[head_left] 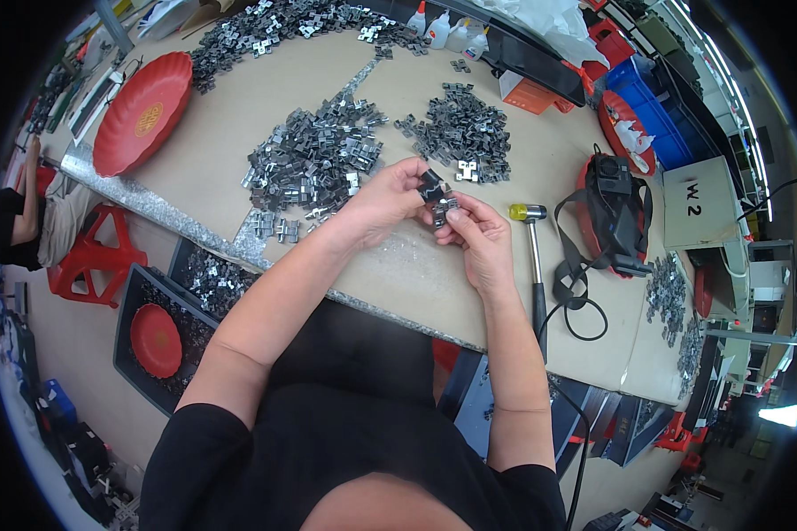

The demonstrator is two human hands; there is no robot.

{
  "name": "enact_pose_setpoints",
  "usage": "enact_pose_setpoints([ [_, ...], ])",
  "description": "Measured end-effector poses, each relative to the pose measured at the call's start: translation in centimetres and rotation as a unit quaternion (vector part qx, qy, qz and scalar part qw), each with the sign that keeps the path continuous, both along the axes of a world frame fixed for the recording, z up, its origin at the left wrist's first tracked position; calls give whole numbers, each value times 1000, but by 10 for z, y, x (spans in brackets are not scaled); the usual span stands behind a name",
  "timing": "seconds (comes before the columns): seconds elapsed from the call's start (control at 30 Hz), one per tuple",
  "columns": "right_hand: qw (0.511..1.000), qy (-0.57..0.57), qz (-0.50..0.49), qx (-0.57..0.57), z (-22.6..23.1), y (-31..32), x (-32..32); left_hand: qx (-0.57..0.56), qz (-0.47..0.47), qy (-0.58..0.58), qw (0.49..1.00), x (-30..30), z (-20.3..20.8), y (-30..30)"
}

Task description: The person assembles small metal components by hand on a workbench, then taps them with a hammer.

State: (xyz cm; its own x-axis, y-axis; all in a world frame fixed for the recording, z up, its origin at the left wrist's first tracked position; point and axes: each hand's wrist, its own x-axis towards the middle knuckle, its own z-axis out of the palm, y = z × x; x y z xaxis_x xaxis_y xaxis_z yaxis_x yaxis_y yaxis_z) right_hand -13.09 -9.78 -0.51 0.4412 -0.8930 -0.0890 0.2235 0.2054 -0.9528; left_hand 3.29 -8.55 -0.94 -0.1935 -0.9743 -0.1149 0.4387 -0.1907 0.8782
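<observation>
My left hand [388, 202] pinches a small dark, shiny metal piece [431, 185] between thumb and fingers, above the near part of the table. Close against it, my right hand [483, 237] grips a small silver hinge-like metal part [444, 211]. The two pieces meet or nearly meet; the fingers hide whether they touch. Beyond my left hand spreads a heap of similar metal parts [314, 159], and a smaller heap [460, 133] lies beyond both hands. A hammer [536, 257] with a yellow-and-dark head rests to the right of my right hand.
A red scalloped dish [143, 115] stands at the left edge. More metal parts [274, 26] cover the far side, near glue bottles [437, 32]. On the right lie a black strapped device [613, 203] and a cable. Below the table's left edge are dark bins [142, 341] and a red stool [97, 257].
</observation>
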Motion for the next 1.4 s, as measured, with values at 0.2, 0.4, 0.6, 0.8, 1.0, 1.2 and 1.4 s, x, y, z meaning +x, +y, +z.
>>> enact_pose_setpoints([
  [0.2,1000,-20,-15,-1,-1,-2,-1,11,-15,117,993,1,-4,3],
  [0.4,1000,-4,-30,-1,-2,-2,0,36,21,45,998,-2,0,4],
  [0.6,999,32,-31,-13,-3,-2,1,-5,65,7,998,-2,-1,3],
  [0.8,999,38,-15,-13,-1,-3,3,-39,83,-46,995,-2,-5,1],
  [1.0,999,44,-11,-18,-3,-4,4,-28,80,-45,995,-1,-4,0],
  [1.2,999,50,-6,-14,-4,-6,3,-39,73,-61,995,-3,-6,1],
  [1.4,999,45,-13,27,-1,-6,2,-54,80,-98,990,-6,-4,2],
])
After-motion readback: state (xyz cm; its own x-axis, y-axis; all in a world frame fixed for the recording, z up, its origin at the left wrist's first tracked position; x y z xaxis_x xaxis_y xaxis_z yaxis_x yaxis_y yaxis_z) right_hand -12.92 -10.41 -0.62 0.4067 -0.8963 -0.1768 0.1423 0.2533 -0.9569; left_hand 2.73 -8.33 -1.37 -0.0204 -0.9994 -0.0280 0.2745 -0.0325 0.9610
